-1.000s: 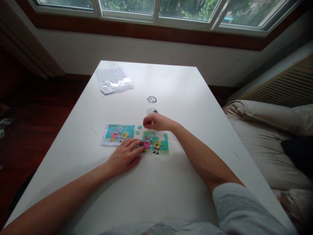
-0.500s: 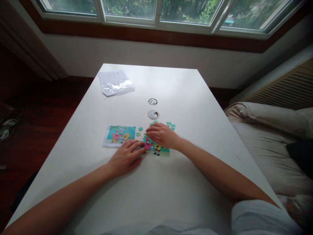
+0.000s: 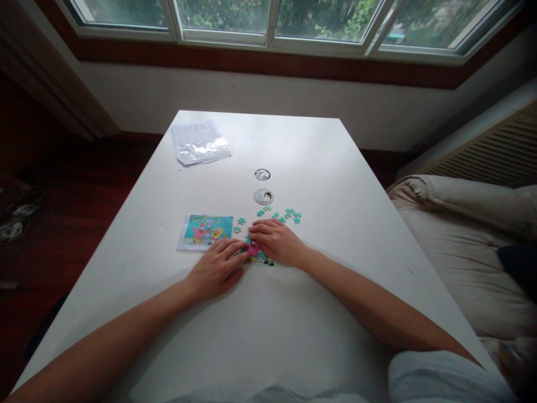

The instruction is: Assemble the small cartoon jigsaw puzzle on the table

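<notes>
A partly assembled jigsaw puzzle (image 3: 260, 259) with cartoon figures lies on the white table, largely covered by my right hand (image 3: 277, 242). That hand's fingers are together and bent down over the puzzle's upper left part; whatever is under the fingertips is hidden. My left hand (image 3: 218, 267) lies flat with its fingers stretched out, the fingertips touching the puzzle's left edge. Loose green puzzle pieces (image 3: 289, 213) are scattered beyond the right hand, and a few more pieces (image 3: 237, 229) lie between the puzzle and the picture sheet (image 3: 210, 229), which shows similar cartoon figures.
A clear plastic bag with paper (image 3: 201, 144) rests at the table's far left. Two round inserts, the nearer one (image 3: 263, 196) and the farther one (image 3: 262, 174), are set in the white table (image 3: 319, 168). A padded beige seat (image 3: 444, 240) stands along the right side.
My right hand has moved slightly down and toward me, covering more of the puzzle and uncovering loose pieces behind it. My left hand has stayed nearly still.
</notes>
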A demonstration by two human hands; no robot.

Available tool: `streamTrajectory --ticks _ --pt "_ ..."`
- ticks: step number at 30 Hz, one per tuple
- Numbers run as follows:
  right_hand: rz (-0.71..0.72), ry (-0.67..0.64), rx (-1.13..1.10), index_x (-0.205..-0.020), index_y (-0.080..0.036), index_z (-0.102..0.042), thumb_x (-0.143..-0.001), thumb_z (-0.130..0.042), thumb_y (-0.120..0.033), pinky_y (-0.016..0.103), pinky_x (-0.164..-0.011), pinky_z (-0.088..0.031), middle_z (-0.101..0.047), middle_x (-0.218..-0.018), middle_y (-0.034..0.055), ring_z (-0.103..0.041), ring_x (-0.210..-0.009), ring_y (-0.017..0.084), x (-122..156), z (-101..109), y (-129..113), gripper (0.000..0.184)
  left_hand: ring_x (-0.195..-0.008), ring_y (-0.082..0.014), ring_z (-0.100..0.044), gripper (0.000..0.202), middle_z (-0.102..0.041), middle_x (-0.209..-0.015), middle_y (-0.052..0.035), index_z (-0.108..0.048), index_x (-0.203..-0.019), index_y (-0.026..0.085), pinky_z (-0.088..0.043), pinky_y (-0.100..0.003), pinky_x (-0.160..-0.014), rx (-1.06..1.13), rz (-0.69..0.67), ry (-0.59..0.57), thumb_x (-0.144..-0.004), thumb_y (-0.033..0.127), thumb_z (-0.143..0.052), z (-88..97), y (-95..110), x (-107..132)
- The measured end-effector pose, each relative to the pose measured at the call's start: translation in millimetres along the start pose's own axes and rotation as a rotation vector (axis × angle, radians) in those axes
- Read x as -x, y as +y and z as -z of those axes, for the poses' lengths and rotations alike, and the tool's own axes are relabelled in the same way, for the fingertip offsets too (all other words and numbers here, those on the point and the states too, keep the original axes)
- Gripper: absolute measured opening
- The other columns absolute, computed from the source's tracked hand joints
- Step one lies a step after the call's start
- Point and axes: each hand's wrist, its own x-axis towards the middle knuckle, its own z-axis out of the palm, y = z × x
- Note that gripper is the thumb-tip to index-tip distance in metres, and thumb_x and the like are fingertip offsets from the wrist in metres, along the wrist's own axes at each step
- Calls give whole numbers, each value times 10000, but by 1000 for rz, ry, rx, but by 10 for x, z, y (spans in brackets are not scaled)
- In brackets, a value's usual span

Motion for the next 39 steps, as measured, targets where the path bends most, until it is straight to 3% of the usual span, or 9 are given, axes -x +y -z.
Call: streamTrajectory --ticks 9,18,29,39 --pt "1 55 -88 -1269 -240 -690 -1019 -584 -282 454 -1066 -469 -726 -1294 80 -614 -1270 250 113 -72 -34 275 -1404 -321 -461 411 -561 -1488 -111 -600 -1400 227 -392 -551 -1193 -126 219 112 -995 291 -573 11 -199 -47" --pt "-76 119 -144 -1074 -228 -722 -1019 -573 -260 438 -983 -506 -761 -1108 77 -652 -1119 240 96 -2 36 161 -1486 -330 -372 506 -482 -1590 -80 -509 -1511 219 -334 -559 -1237 -147 192 45 -1032 381 -530 -4 -232 -50" --pt "-64 91 -120 -1045 -216 -718 -1019 -571 -253 419 -981 -512 -747 -1109 76 -629 -1087 232 75 5 22 154 -1322 -308 -505 383 -643 -1376 -94 -613 -1390 223 -416 -526 -1153 -120 140 92 -1023 311 -547 28 -192 -59" --pt "-60 75 -118 -1060 -225 -727 -1031 -548 -273 427 -978 -506 -742 -1121 90 -624 -1100 237 58 -29 34 188 -1059 -295 -571 255 -685 -1104 -100 -705 -1184 227 -469 -499 -971 -190 311 194 -996 364 -602 21 -198 -141"
